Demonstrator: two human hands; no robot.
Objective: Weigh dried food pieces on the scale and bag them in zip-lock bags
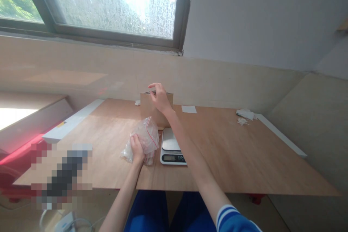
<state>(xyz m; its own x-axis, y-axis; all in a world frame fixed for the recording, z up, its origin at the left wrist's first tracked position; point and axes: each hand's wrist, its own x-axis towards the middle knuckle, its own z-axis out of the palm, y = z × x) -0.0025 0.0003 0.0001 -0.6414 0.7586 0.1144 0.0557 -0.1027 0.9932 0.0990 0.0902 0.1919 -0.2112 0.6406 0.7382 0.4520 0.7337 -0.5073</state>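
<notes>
My left hand (137,149) is closed around clear plastic zip bags (148,134) with a red seal line. They bunch up just above the table, left of the scale. My right hand (160,98) is raised over the open top of a brown cardboard box (148,106), its fingers bent but apart and nothing visible in them. What lies inside the box is hidden from this angle. In front of the box sits a white kitchen scale (170,141) with a metal plate and a dark display. My right forearm covers part of the scale.
A white paper (189,109) lies behind the scale on the wooden table (223,145). Crumpled white scraps (246,115) are at the back right. A blurred dark object (63,174) is at the left edge, with a red stool (13,174) beside the table.
</notes>
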